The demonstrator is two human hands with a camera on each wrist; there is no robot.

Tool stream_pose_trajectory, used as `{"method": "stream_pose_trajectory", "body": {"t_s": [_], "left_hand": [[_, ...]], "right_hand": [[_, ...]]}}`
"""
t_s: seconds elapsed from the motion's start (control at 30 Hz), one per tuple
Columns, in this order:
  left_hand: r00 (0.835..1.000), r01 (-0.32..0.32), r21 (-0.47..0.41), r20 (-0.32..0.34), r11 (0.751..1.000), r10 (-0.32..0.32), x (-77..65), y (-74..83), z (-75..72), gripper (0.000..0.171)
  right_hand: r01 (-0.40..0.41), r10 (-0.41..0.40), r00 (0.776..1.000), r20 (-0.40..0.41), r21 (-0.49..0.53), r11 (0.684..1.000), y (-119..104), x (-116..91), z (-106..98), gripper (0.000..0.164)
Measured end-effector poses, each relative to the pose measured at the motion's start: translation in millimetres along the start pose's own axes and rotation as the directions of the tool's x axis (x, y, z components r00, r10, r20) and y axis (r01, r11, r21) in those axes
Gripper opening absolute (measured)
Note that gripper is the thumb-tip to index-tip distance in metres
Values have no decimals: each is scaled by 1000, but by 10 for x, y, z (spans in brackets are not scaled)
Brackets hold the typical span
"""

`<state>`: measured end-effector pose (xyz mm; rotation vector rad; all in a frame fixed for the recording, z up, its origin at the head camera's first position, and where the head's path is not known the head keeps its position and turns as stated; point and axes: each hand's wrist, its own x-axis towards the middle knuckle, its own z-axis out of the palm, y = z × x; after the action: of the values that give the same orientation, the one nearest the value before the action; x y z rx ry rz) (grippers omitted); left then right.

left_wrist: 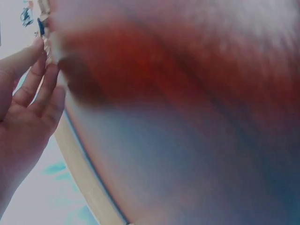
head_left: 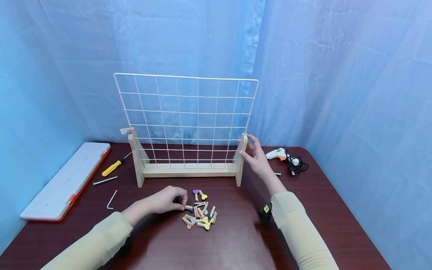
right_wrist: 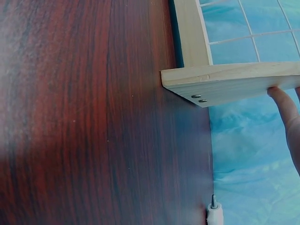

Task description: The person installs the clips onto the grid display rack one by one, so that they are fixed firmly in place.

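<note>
At the left edge of a pile of small wooden clothespins (head_left: 202,215) with coloured hearts, my left hand (head_left: 166,200) pinches one clothespin (head_left: 188,207) between thumb and fingertips. A dark blue bit (left_wrist: 41,26) shows just past those fingertips in the left wrist view. My right hand (head_left: 258,159) grips the right wooden side post (head_left: 240,161) of a stand, thumb in front and fingers round its back edge. The stand holds a white wire grid (head_left: 187,101) upright. One clothespin with a pale heart (head_left: 125,130) sits at the top of the left post (head_left: 135,161).
Left of the stand lie a yellow screwdriver (head_left: 113,167), a long bolt (head_left: 105,180), a hex key (head_left: 111,200) and a white case with orange edging (head_left: 67,180). Behind my right arm are a white glue gun (head_left: 277,153) and a black cable (head_left: 297,165). Blue curtains (head_left: 189,37) surround the table.
</note>
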<state>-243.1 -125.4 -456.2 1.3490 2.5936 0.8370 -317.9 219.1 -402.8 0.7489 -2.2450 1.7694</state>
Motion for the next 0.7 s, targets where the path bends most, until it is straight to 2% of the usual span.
{"method": "stream_pose_trajectory", "body": {"t_s": [0.1,0.2,0.37,0.53,0.7], "left_hand": [[1000,9,-43,-13,999,-9,-40,2,-63,13],[998,27,-34,-56,999,-29,-81,-7,-131,13],[983,56,-27,-174,998,-60,-138,6,-278,11],[942,61,-84,-324,995,-85,-181,30,-479,4],[878,102,-115,-457,988,-144,-232,45,-729,7]], "right_hand": [[-11,11,1000,-1,0,1000,79,8,-17,59],[-16,16,1000,1,2,1000,110,14,-27,59],[-28,28,1000,5,21,999,0,6,-13,59],[-39,39,999,8,17,999,-116,-12,15,58],[-30,30,1000,7,30,999,-124,-16,29,58]]}}
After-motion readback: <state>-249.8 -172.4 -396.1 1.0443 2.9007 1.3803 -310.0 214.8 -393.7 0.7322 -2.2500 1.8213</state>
